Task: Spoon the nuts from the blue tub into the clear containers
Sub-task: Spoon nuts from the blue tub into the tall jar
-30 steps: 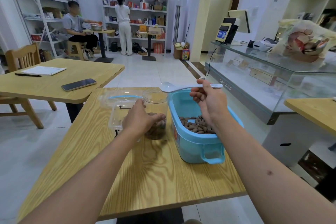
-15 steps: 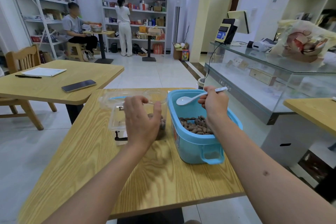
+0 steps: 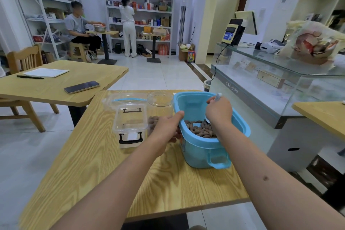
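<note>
Dipping into the blue tub (image 3: pixel 200 147), right hand (image 3: pixel 219 111) grips the spoon (image 3: pixel 218 97); left hand (image 3: pixel 166 127) holds the clear jar (image 3: pixel 160 102) just left

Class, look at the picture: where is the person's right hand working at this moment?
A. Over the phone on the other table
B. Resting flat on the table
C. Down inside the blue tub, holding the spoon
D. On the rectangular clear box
C: the right hand grips the white spoon inside the blue tub, just above the nuts.
</note>
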